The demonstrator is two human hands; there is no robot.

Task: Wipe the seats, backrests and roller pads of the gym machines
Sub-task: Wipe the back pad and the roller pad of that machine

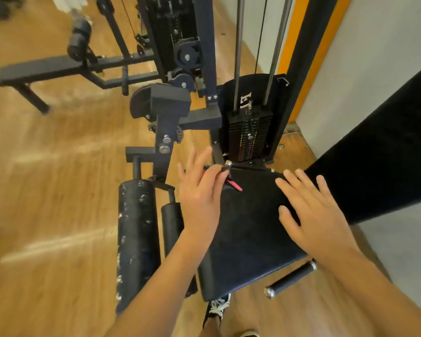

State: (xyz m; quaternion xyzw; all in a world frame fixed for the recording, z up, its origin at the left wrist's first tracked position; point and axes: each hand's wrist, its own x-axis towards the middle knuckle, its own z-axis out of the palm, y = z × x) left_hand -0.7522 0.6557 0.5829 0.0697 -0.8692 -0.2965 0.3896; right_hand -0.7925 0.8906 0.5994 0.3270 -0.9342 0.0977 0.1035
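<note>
Risk first: we see no cloth. Our left hand point(202, 190) and right hand point(311, 215) are both spread, fingers straight, gripping nothing, so bare palms would only smear the seat point(248, 242) under the right palm. It is grainy black vinyl, squarish. Left of the left hand lie two cylindrical rollers point(136, 229), the bigger one scuffed white. A red tab point(234, 186) by the left thumb could snag.

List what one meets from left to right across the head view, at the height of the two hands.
large roller pad → small roller pad → left hand → right hand → black backrest
</note>
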